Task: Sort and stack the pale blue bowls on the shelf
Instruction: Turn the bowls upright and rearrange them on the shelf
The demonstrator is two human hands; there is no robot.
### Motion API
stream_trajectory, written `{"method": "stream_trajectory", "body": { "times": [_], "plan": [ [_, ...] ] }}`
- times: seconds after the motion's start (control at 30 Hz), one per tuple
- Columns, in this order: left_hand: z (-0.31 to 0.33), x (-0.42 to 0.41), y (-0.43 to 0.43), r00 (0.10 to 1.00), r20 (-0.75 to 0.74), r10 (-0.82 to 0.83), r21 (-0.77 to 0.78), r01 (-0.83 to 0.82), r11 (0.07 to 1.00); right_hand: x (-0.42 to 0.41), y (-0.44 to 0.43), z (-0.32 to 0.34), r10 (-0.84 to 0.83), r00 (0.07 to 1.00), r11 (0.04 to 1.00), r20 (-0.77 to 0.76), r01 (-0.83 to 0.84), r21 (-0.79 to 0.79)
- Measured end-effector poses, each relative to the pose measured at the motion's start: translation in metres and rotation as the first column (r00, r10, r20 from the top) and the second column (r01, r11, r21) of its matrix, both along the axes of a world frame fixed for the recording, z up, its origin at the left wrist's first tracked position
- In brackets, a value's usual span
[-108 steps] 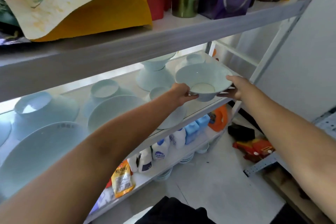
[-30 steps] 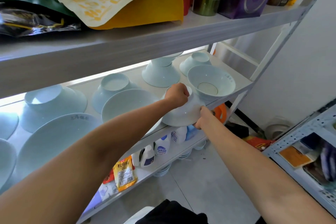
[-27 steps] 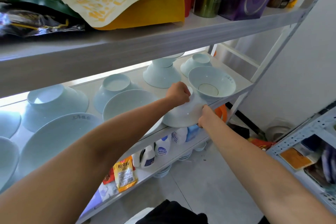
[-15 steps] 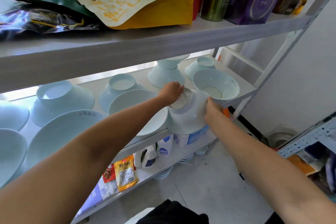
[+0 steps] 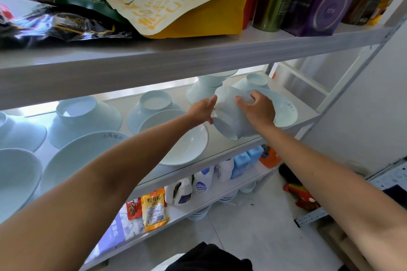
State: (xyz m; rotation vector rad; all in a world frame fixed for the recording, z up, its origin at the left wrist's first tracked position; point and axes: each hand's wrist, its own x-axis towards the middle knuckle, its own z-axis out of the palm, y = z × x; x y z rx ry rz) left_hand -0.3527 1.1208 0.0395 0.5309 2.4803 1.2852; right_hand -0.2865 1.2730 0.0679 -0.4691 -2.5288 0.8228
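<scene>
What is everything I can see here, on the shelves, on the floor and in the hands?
held bowl: one, pale blue, tipped on its side over the middle shelf, between both hands
upside-down bowls: at least five, pale blue, back of that shelf
upright bowls: four, pale blue, front of that shelf
pouch: one, yellow, top shelf
purple box: one, purple, top shelf, right
bottles: about three, white with blue labels, lower shelf
snack packet: one, orange, lower shelf, left of the bottles
plate stacks: about three, white, beneath the lower shelf
left hand: one, fingers straight against the held bowl's left side
right hand: one, fingers curled over the held bowl's wall
</scene>
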Motion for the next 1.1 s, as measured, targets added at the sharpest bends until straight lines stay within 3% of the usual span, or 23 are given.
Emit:
{"method": "stream_trajectory", "body": {
  "times": [0.07,0.17,0.33,0.47,0.63,0.8,1.1],
  "plan": [
    [-0.002,-0.001,-0.003,1.0,0.016,-0.005,-0.079,0.006,0.997,-0.001,-0.001,-0.003,0.076,0.997,0.978,0.023,-0.079,0.194],
    [-0.006,-0.009,-0.008,0.998,-0.023,-0.065,-0.328,0.054,0.943,-0.001,0.0,-0.017,0.178,0.982,0.911,0.067,-0.19,0.366],
    [-0.022,-0.015,-0.019,0.985,-0.063,-0.163,-0.546,0.102,0.832,0.0,0.006,-0.048,0.376,0.924,0.762,-0.068,-0.266,0.59],
    [-0.027,-0.016,-0.019,0.982,-0.134,-0.136,-0.556,0.039,0.83,-0.005,0.014,-0.06,0.434,0.885,0.728,-0.171,-0.232,0.645],
    [-0.025,-0.02,-0.019,0.991,-0.112,-0.07,-0.503,0.005,0.864,-0.011,0.012,-0.072,0.511,0.831,0.681,-0.223,-0.233,0.694],
    [-0.023,-0.02,-0.022,0.986,-0.122,-0.113,-0.546,0.029,0.837,-0.014,0.013,-0.081,0.619,0.762,0.562,-0.19,-0.261,0.785],
    [-0.024,-0.011,-0.033,0.964,-0.155,-0.216,-0.598,0.082,0.797,-0.016,0.038,-0.099,0.69,0.723,0.37,-0.006,-0.346,0.862]
  ]
}}
